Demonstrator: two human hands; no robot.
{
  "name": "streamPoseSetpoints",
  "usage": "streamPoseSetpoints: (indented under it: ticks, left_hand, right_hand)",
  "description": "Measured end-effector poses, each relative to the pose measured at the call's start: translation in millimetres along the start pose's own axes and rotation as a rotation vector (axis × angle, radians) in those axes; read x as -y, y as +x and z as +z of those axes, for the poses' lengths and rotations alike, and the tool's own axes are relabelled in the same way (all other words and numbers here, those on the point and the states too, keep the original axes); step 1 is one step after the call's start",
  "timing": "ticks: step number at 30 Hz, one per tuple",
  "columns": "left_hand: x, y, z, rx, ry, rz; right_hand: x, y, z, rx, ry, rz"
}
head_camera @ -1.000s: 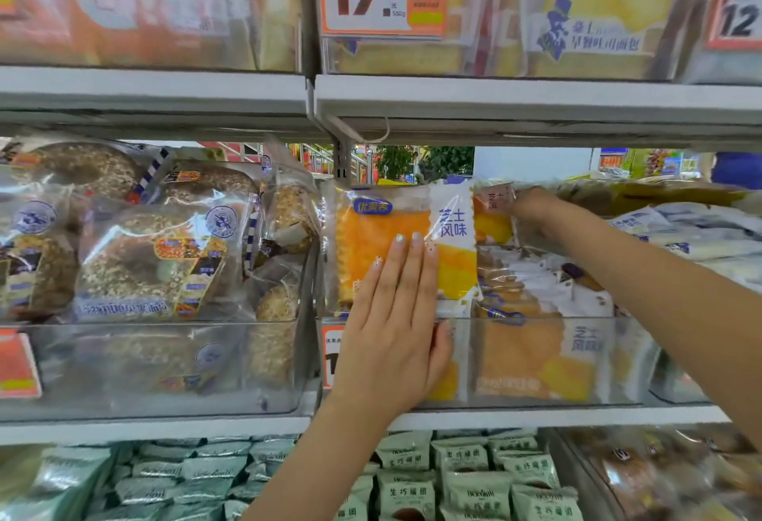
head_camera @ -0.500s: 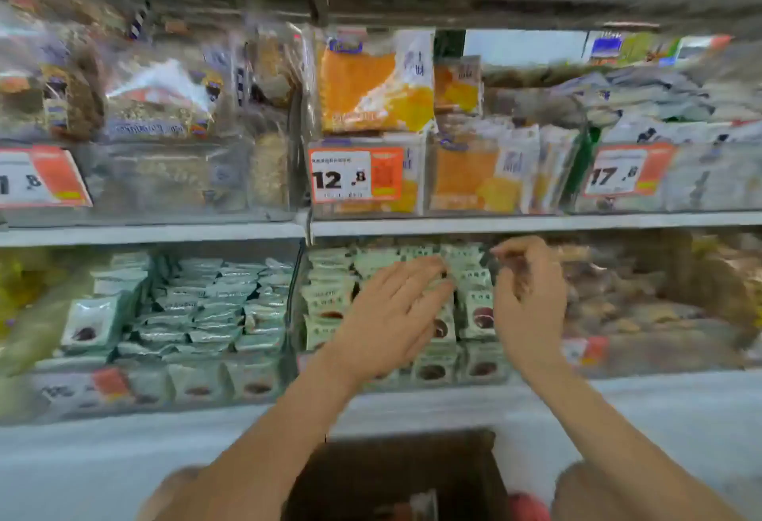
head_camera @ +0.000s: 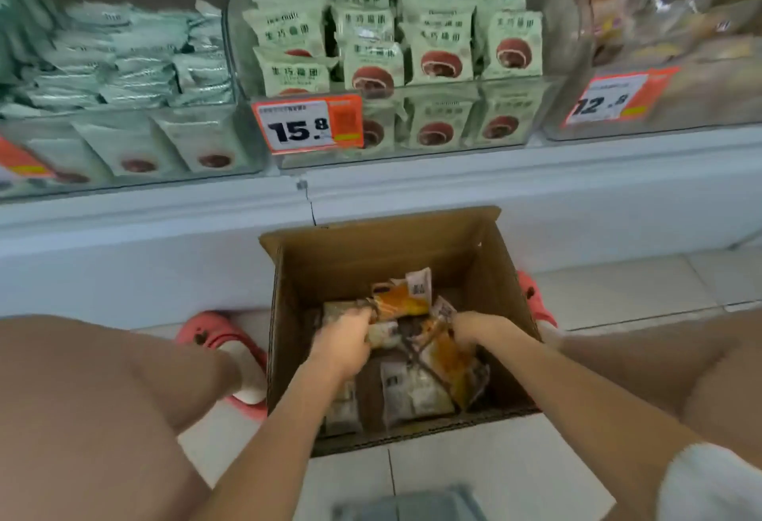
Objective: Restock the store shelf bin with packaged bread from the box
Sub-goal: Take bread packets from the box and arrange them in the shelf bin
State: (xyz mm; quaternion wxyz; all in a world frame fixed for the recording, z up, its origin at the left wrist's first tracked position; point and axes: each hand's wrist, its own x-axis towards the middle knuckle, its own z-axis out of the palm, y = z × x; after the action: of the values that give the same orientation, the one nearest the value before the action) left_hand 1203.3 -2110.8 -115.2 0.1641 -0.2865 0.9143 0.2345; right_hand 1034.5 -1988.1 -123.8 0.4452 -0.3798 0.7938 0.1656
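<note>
A white store shelf (head_camera: 536, 190) runs the full width of the frame, its front edge just beyond an open cardboard box (head_camera: 371, 256) that stands on the pale tiled floor (head_camera: 618, 293). Clear bins (head_camera: 412, 87) along the shelf hold rows of pale green snack packets (head_camera: 437, 50) and, at right, blurred bagged goods; orange price tags reading 15.8 (head_camera: 307, 124) and 12.8 (head_camera: 610, 98) hang on the bin fronts. The box sits between the person's bare knees, a pink clog (head_camera: 214, 335) touching its left wall and a second one (head_camera: 536, 302) showing past its right wall, so little room remains at either side; open floor lies to the right and in front of the near wall. The far flap stands upright, leaving the mouth of the box unobstructed from above. Inside, packaged bread (head_camera: 404, 302) lies in a loose heap, clear wrappers showing orange and yellow loaf faces with white label panels, some tilted on edge, others flat beneath. Both forearms reach down into the box. The left hand (head_camera: 344, 339) is curled around the edge of one orange packet near the centre. The right hand (head_camera: 470, 329) grips another packet (head_camera: 447, 351) just beside it, fingers closed on the wrapper.
</note>
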Motion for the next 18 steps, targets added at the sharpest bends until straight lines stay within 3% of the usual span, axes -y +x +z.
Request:
streamPoseSetpoints:
  ticks: [4, 6, 11, 15, 18]
  left_hand:
    - [55, -9, 30, 0.161, -0.025, -0.185]
    - [71, -10, 36, 0.207, -0.041, -0.221]
    - [78, -3, 46, 0.183, -0.136, -0.251]
    - [79, -8, 55, 0.226, -0.14, -0.252]
    - [78, -13, 62, 0.272, -0.199, -0.292]
  right_hand:
    - [-13, 39, 33, 0.244, 0.041, 0.222]
    - [-16, 59, 50, 0.263, 0.089, 0.264]
    - [-18, 110, 88, 0.065, 0.267, 0.306]
    - [-2, 83, 95, -0.17, 0.319, 0.309]
    - [4, 65, 99, -0.249, 0.405, 0.256]
